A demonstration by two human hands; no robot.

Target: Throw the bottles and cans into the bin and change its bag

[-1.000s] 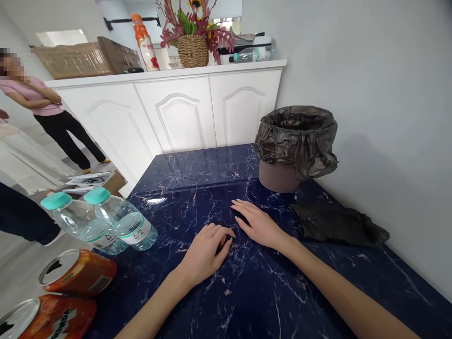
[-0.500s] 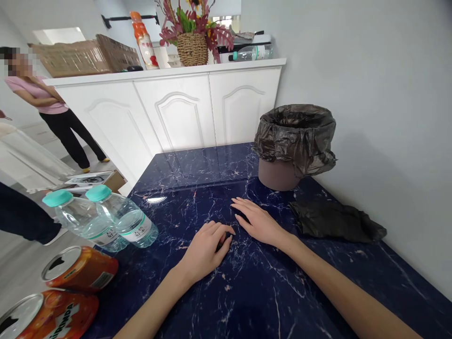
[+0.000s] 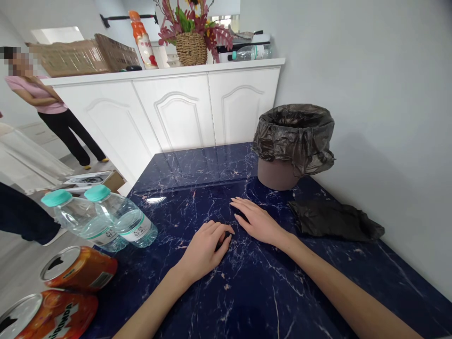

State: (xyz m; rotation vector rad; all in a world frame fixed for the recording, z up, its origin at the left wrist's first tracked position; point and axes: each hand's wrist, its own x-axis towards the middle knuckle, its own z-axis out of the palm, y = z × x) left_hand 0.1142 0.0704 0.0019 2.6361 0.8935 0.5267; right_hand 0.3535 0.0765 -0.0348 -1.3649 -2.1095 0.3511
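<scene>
My left hand [image 3: 207,248] rests on the dark blue marble-patterned table [image 3: 243,292], its fingers loosely curled and the thumb a little apart from the index finger; it holds nothing. Just right of it, my right hand [image 3: 257,220] lies palm down with fingers stretched out, also without anything in it. The hands do not touch. Left of my left hand stand a water bottle [image 3: 136,226] with a turquoise cap, a second such bottle [image 3: 83,219], an opened orange soda can [image 3: 83,268] and another orange can [image 3: 67,315]. Right of my right hand lies a folded black plastic bag [image 3: 335,221].
A brown bin [image 3: 277,174] lined with a black bag [image 3: 294,141] stands at the table's far right, near the wall. Behind is a white cabinet [image 3: 180,117] bearing a cardboard box [image 3: 70,59] and a flower basket [image 3: 191,49]. A person [image 3: 37,96] stands at the left.
Both hands keep their place and pose on the table. The view has shifted very slightly; no object has visibly moved.
</scene>
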